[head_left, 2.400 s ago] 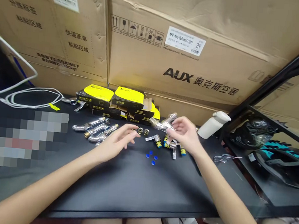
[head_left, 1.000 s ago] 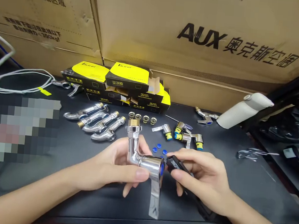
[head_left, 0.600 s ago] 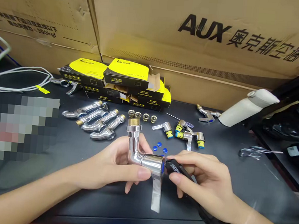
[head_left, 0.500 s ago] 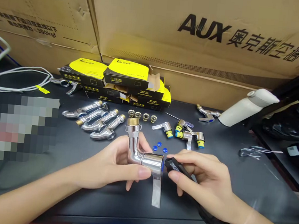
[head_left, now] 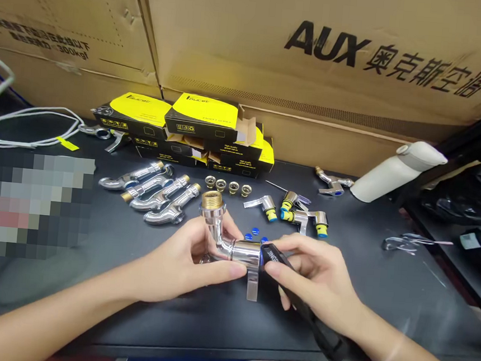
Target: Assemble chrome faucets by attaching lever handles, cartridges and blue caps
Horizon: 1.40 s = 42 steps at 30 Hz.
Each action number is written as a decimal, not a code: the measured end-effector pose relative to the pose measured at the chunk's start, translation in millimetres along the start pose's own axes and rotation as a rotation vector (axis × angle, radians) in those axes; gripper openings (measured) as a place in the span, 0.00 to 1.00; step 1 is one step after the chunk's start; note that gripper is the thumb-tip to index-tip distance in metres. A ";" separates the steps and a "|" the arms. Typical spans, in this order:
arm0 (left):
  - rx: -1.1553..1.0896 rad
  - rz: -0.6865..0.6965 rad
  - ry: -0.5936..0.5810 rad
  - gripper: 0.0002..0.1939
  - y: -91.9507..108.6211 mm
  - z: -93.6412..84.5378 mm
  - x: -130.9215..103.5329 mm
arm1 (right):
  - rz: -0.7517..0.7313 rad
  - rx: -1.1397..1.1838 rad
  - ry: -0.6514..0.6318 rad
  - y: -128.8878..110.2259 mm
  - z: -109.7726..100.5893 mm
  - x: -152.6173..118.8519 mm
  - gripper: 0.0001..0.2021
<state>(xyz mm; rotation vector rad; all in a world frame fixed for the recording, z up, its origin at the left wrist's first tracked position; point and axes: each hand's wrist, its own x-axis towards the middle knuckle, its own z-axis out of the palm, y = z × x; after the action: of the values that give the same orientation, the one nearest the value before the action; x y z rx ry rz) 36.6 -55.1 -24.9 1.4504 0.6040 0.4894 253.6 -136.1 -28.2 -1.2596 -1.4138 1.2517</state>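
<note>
A chrome faucet (head_left: 245, 254) with a brass threaded end pointing up is gripped by my left hand (head_left: 187, 260), thumb along its body. Its flat lever hangs down. My right hand (head_left: 316, 277) holds a black strap-like object (head_left: 298, 291) with white lettering, its end against the blue piece on the faucet's right end. Small blue discs (head_left: 255, 231) lie just behind the faucet. Farther back are several brass-coloured rings (head_left: 233, 188) and chrome handles with yellow and blue cartridges (head_left: 270, 208). Chrome bent pipes (head_left: 166, 210) lie to the left.
Yellow and black boxes (head_left: 202, 112) are stacked against large cartons (head_left: 252, 46). A white bottle (head_left: 388, 176) leans at the back right, with glasses (head_left: 407, 243) nearer. Another faucet (head_left: 335, 184) lies by the bottle. A coiled white cable (head_left: 29, 139) sits at the left.
My right hand has moved left, bringing the black object's end against the faucet. The faucet has tilted, and its lever looks shorter from this angle.
</note>
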 end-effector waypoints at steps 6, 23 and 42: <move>-0.047 -0.064 0.068 0.18 -5.8 -2.5 10.6 | 0.173 0.225 -0.072 2.2 -9.0 17.1 0.12; -0.349 -0.034 0.436 0.14 10.4 -15.4 10.7 | 0.003 -1.018 0.628 23.2 -140.1 27.2 0.14; 0.971 0.882 0.159 0.11 -18.6 -27.2 -9.6 | 0.292 0.026 -0.212 -7.4 10.9 16.5 0.33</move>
<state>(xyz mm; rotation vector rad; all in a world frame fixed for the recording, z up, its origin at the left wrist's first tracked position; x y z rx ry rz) 10.8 -41.9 -43.1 2.6368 0.2789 1.0910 239.6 -121.2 -22.9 -1.3836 -1.3890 1.6364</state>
